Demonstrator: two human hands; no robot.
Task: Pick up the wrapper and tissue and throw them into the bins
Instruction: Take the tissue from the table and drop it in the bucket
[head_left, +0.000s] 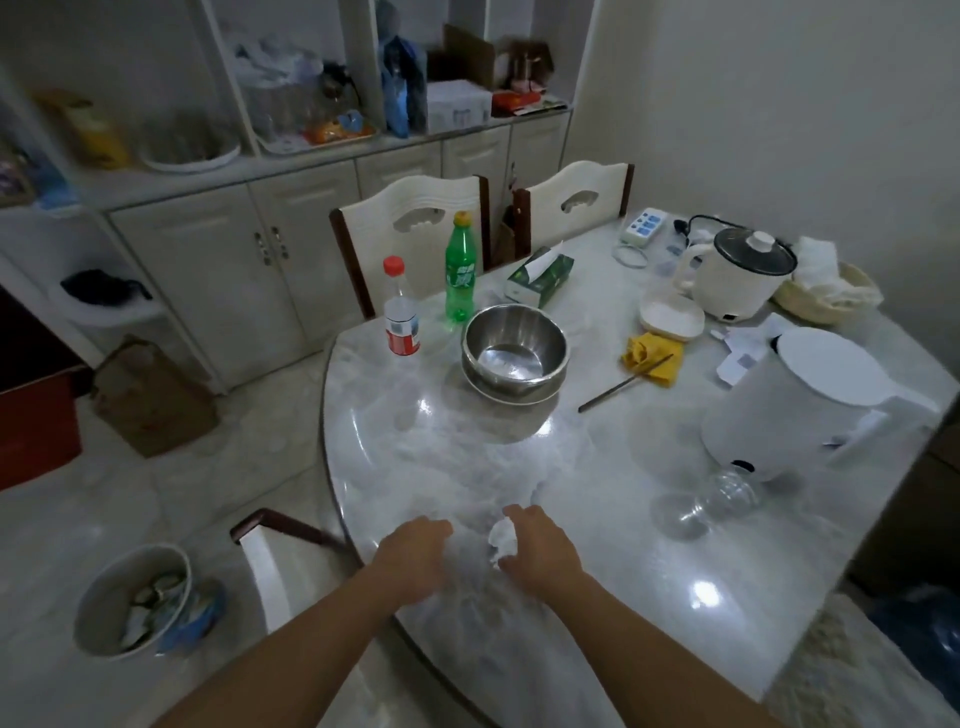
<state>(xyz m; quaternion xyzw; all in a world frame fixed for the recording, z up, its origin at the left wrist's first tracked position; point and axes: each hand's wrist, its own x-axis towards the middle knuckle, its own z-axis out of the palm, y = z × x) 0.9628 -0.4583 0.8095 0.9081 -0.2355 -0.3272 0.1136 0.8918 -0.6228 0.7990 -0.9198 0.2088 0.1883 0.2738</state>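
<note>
head view: right hand (540, 553) fingers curl around crumpled tissue (503, 538) on table (597, 519); left hand (415, 553) loosely curled, empty

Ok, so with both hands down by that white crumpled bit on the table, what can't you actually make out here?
- Head view: whether the right hand has closed on the crumpled white tissue; its fingers cover that side.
- Left hand: motion blur hides whether it holds anything.
- The wrapper: none clearly made out near the hands.
- Bin on the floor: contents too blurred to name.
- Clear bottle lying on the table: outline smeared against the marble.
</note>
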